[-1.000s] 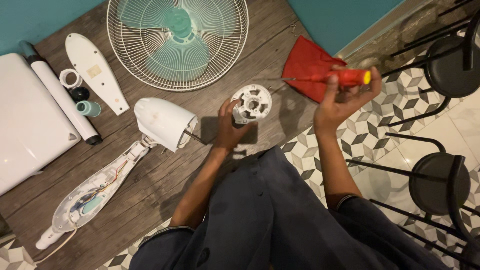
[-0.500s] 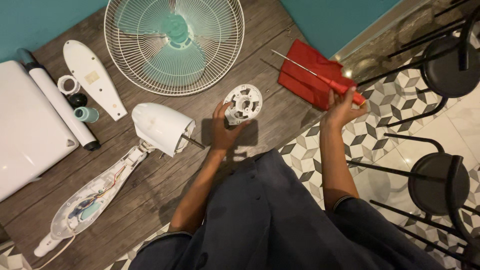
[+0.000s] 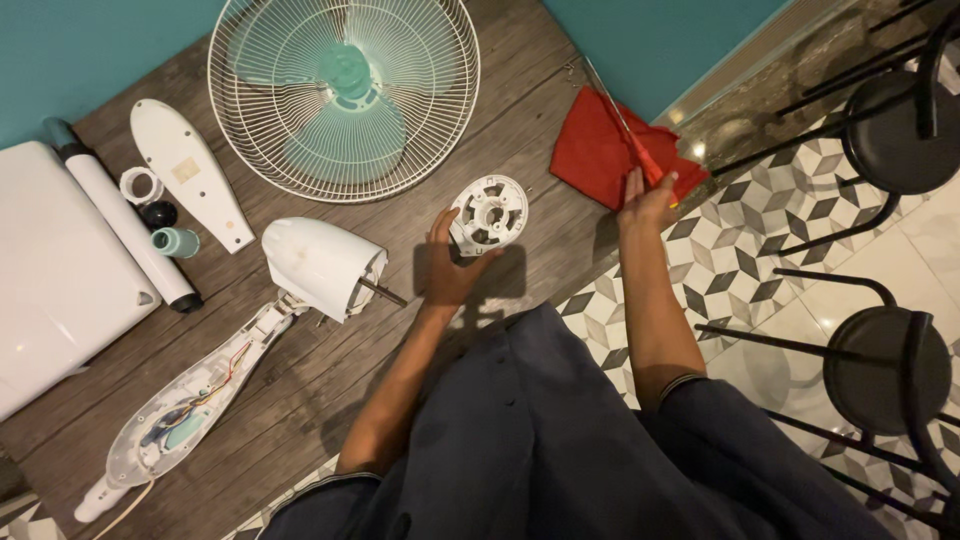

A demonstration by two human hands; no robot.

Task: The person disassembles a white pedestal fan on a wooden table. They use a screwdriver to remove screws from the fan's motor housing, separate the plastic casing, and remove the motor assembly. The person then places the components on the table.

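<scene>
My left hand [image 3: 448, 268] holds a round white fan motor part [image 3: 489, 212] up over the wooden floor. My right hand [image 3: 650, 198] reaches out to the red cloth [image 3: 592, 150] and lies closed over the red handle of a long screwdriver [image 3: 634, 138], whose metal shaft points away toward the teal wall. A white motor housing [image 3: 320, 264] with a bare shaft lies just left of my left hand. It is joined to an opened fan neck [image 3: 185, 405] with wiring showing.
A wire fan cage with teal blades [image 3: 342, 92] lies ahead. At the left are a white cover plate [image 3: 188, 184], a white pole [image 3: 122, 222], a white base [image 3: 50, 270] and small caps [image 3: 174, 242]. Two black stools [image 3: 892, 368] stand on the patterned tiles at the right.
My right hand has carried the screwdriver from up in front of me down and away onto the red cloth. My left hand with the motor part has barely moved.
</scene>
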